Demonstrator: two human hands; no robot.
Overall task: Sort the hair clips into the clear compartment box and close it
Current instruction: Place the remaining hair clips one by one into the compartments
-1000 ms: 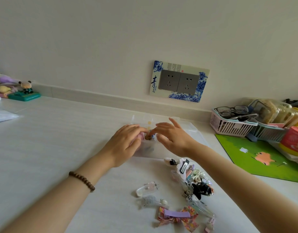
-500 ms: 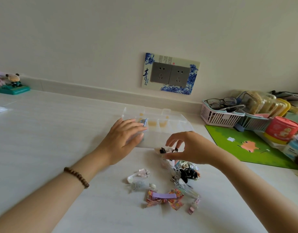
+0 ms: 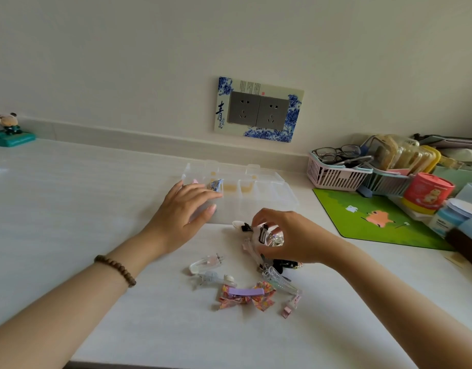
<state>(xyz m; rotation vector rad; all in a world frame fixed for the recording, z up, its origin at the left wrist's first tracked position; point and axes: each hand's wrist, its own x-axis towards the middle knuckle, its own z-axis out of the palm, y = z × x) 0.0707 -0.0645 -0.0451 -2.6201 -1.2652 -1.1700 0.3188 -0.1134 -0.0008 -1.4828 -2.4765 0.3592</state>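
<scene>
The clear compartment box (image 3: 258, 189) lies open near the wall, with a blue-silver clip (image 3: 216, 185) and a pink one (image 3: 194, 181) in its left compartments. My left hand (image 3: 185, 209) rests flat on the box's left front part, fingers straight. My right hand (image 3: 288, 237) hovers over the pile of hair clips (image 3: 266, 265) and pinches a white clip with a black bar (image 3: 262, 234). Loose on the table lie a clear clip (image 3: 205, 263), a floral bow with a purple strip (image 3: 245, 294) and a small pink clip (image 3: 289, 308).
A green mat (image 3: 373, 217) lies to the right. Behind it stand a pink basket with glasses (image 3: 336, 171), a red tin (image 3: 426, 194) and other containers. A small figurine (image 3: 8, 129) sits far left. A wall socket (image 3: 258, 110) is above the box.
My right hand left the box, came back to the clip pile and pinched a white clip. My left hand stayed on the box's left part.
</scene>
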